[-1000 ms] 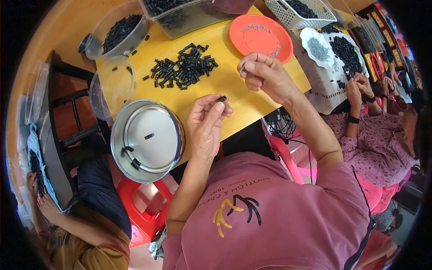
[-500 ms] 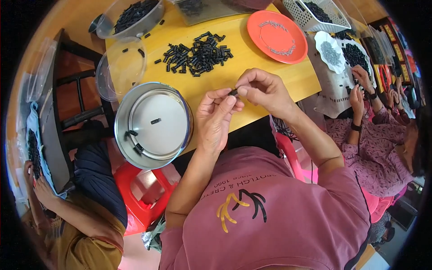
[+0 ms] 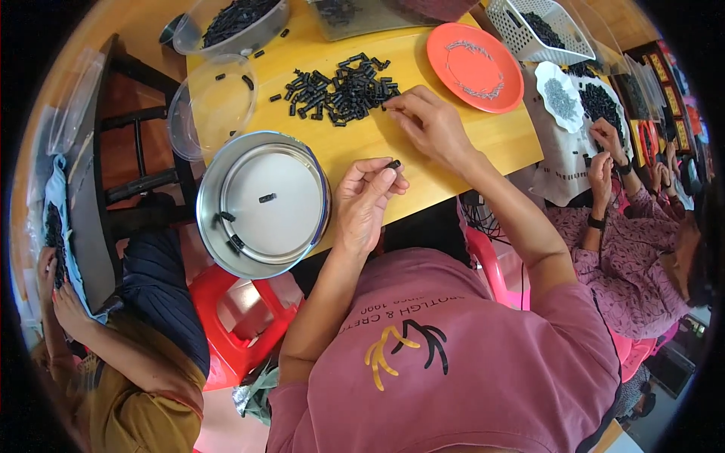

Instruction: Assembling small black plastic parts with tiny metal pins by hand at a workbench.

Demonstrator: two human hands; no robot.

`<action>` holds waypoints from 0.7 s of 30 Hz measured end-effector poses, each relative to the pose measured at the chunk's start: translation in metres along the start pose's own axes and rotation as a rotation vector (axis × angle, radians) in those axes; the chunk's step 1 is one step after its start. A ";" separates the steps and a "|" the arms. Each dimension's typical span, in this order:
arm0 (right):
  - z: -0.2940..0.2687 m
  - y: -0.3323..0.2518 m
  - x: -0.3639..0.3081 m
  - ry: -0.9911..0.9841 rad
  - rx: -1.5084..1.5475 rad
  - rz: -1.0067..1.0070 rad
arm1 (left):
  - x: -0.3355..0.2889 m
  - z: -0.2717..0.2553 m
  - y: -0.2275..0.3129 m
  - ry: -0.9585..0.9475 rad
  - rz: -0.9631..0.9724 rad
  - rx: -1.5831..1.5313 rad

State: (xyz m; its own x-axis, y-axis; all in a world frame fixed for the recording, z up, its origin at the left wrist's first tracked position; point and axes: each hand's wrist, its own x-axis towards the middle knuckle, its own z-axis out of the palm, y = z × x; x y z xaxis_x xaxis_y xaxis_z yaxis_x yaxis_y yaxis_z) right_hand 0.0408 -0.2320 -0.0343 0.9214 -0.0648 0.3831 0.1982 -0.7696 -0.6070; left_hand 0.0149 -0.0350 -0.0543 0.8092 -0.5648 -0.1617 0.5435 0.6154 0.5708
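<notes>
A small black piece (image 3: pixel 393 164) is pinched between the thumb and fingertips of the left hand (image 3: pixel 366 198), which is held above the near edge of the yellow desk (image 3: pixel 423 147). The right hand (image 3: pixel 427 121) lies further in, fingers curled and drawn together, its fingertips touching the right end of a loose heap of black pieces (image 3: pixel 340 87); whether it pinches one of them cannot be told. Between the heap and the near edge runs a strip of bare yellow top, and the left hand hangs over the near part of it.

Just left of the left hand a round metal tin (image 3: pixel 260 204) hangs over the near left corner of the desk, with a few black pieces lying in it. A clear plastic lid (image 3: pixel 208 113) sits at the left edge, partly off the desk, and behind it a clear tub of black pieces (image 3: pixel 238 23) stands at the far left corner. An orange plate (image 3: pixel 474 66) lies toward the far right edge, well apart from the heap, with a white basket (image 3: pixel 540 30) beyond it.

Other people work close on both sides: a pair of hands (image 3: pixel 604 162) at the right, another person's hands (image 3: pixel 60 302) at lower left
</notes>
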 end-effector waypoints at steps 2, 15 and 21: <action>0.004 0.002 0.005 0.008 -0.107 -0.042 | 0.001 0.001 0.000 0.003 -0.015 -0.011; 0.001 0.000 -0.008 0.030 -0.156 0.062 | -0.001 -0.003 0.003 -0.035 -0.024 -0.035; 0.016 -0.009 0.008 0.082 -0.154 0.101 | -0.001 -0.007 0.002 -0.058 -0.007 -0.031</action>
State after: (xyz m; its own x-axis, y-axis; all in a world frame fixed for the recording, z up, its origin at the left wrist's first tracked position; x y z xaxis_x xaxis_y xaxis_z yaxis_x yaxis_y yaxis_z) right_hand 0.0523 -0.2154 -0.0371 0.9026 -0.1928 0.3849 0.0474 -0.8442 -0.5340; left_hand 0.0168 -0.0293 -0.0586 0.7913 -0.5998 -0.1182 0.5568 0.6272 0.5446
